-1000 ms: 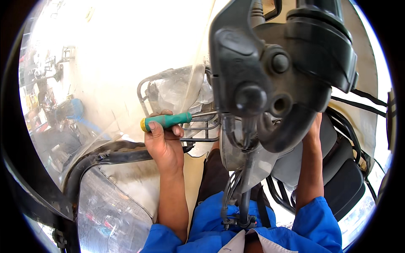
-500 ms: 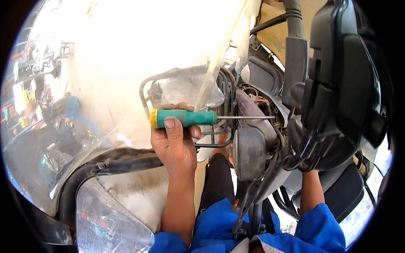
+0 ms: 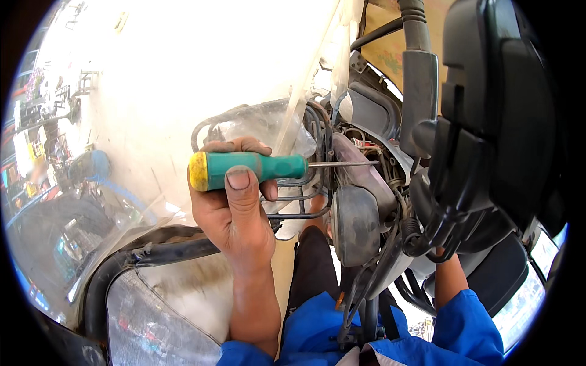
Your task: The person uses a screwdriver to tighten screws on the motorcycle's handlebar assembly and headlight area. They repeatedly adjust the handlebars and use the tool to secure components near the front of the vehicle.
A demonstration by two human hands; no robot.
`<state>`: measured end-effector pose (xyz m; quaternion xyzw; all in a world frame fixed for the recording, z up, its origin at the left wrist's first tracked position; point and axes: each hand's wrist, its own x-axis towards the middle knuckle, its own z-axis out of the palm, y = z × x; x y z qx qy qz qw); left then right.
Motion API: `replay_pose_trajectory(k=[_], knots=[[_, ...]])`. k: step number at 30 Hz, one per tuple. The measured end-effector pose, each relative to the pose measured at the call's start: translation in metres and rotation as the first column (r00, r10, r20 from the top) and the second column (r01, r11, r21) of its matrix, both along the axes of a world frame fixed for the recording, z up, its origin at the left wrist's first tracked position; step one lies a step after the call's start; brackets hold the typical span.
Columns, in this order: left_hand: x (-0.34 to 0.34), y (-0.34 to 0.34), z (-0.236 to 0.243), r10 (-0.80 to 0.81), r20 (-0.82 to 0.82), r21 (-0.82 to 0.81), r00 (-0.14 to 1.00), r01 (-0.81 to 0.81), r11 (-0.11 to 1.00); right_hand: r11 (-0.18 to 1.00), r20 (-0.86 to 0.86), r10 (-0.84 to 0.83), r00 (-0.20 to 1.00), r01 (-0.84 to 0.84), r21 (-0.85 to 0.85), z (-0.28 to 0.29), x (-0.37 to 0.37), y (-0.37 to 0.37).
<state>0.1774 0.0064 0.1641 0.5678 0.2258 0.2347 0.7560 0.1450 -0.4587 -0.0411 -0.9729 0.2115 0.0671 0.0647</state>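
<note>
My left hand [image 3: 235, 198] is wrapped round the green handle of a screwdriver [image 3: 259, 169] with a yellow end cap, thumb pressed along its near side. The thin metal shaft points right, level, and its tip lies in view over exposed wiring [image 3: 384, 174]; I cannot tell whether it touches anything. Below the shaft is a dusty grey housing [image 3: 357, 226] next to a purplish-grey cover [image 3: 360, 161]. My right forearm [image 3: 450, 277] rises behind the black handlebar parts [image 3: 476, 140], which hide the right hand and its fingers.
A black wire basket [image 3: 293, 198] stands behind the left hand. Clear plastic sheeting [image 3: 165, 311] on a black tube frame [image 3: 177, 251] spans the left side. A black seat [image 3: 494, 274] is at the lower right, and cables [image 3: 354, 299] hang down the middle.
My left hand and the screwdriver have shifted left and come closer to the camera, the tip moving left too. The whole view has slid slightly left. The right forearm stays behind the handlebar.
</note>
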Motion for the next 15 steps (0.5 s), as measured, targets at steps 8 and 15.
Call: replay_pose_trajectory(k=[8, 15], knots=[[0.025, -0.005, 0.003, -0.108, -0.120, 0.031, 0.987, 0.113, 0.993, 0.998, 0.024, 0.013, 1.000, -0.012, -0.054, -0.012, 0.003, -0.001], [0.028, -0.012, -0.002, -0.148, -0.131, 0.003, 0.980, 0.150, 0.989, 0.998, 0.038, 0.019, 0.999, -0.016, -0.062, -0.015, 0.002, -0.003]])
